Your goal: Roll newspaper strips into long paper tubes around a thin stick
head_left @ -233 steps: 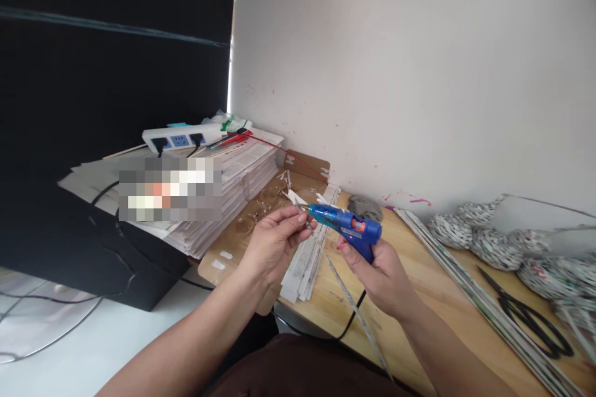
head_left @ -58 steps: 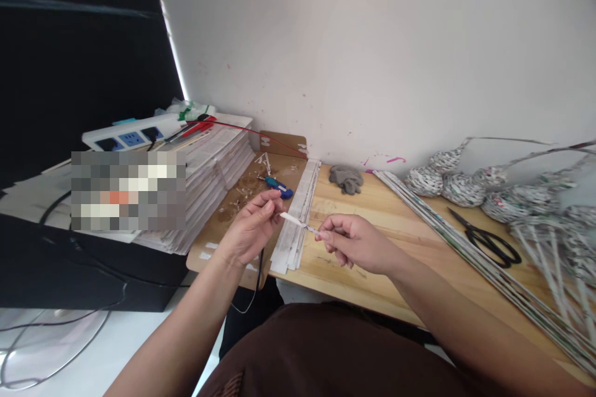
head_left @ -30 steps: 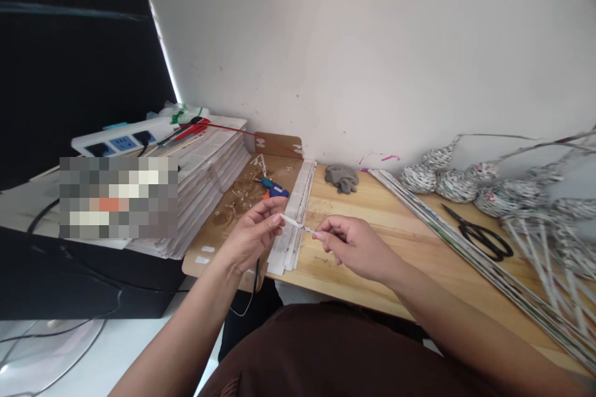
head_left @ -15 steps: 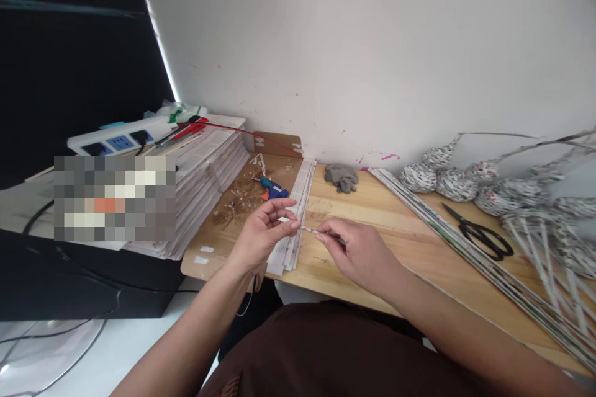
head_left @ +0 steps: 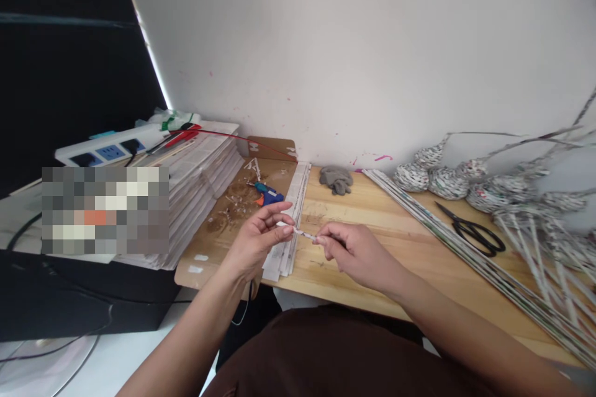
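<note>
A thin rolled paper stick (head_left: 305, 234) spans the gap between my two hands, above the wooden table. My left hand (head_left: 265, 234) pinches its left end between thumb and forefinger, the other fingers loosely raised. The thumb and fingers of my right hand (head_left: 344, 251) grip it further right; the part inside that hand is hidden. Beneath and beside my left hand lie flat newspaper strips (head_left: 300, 189). Just beyond it, a blue glue gun (head_left: 271, 196) rests on the brown board (head_left: 212, 254).
Behind my hands is a grey cloth (head_left: 336, 180). To the right lie long paper sticks (head_left: 433, 236), black scissors (head_left: 475, 232) and woven paper shapes (head_left: 447, 181). On the left, a tall paper stack (head_left: 209, 180) carries a power strip (head_left: 109, 150).
My hands have moved slightly apart, and more of the paper stick shows between them. The whole view has shifted a little.
</note>
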Demonstrator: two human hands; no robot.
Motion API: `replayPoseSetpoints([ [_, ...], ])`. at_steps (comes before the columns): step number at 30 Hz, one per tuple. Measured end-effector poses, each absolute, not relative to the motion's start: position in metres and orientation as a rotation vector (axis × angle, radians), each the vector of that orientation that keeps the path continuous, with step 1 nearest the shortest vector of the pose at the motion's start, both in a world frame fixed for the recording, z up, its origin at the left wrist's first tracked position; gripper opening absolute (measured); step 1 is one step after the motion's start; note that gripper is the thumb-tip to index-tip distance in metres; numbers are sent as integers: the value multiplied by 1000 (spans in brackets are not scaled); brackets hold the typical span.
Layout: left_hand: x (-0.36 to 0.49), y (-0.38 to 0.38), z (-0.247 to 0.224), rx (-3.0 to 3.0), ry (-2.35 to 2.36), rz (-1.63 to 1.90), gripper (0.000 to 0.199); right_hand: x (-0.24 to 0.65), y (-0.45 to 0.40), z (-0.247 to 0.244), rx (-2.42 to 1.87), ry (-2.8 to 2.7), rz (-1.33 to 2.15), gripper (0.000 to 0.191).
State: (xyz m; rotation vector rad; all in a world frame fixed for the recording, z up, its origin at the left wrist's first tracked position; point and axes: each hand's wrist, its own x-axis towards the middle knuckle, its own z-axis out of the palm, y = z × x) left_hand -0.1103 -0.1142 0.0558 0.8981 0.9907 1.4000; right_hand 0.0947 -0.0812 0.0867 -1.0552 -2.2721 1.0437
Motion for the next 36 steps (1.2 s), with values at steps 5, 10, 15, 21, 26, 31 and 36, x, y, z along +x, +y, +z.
replayPoseSetpoints([
  [5,-108,-111,54,881,1052,1399,44,104,-83,85,-1062,-2302,1013,20],
  [10,-112,-105,50,827,1119,1464,44,145,-90,81,-1170,-2295,777,17],
  [15,-111,-93,42,789,1115,1509,47,209,-86,82,-1413,-2224,459,20],
  [21,-97,-92,36,659,1093,1468,22,278,-29,66,-1845,-2048,-100,26],
  [26,-82,-101,28,661,1110,1314,23,287,23,41,-2001,-1986,-284,25],
  [31,-79,-105,21,693,1055,1260,21,271,48,25,-2037,-2000,-294,26],
  [36,-75,-106,21,615,1028,1291,24,260,49,19,-1934,-1968,-337,27],
])
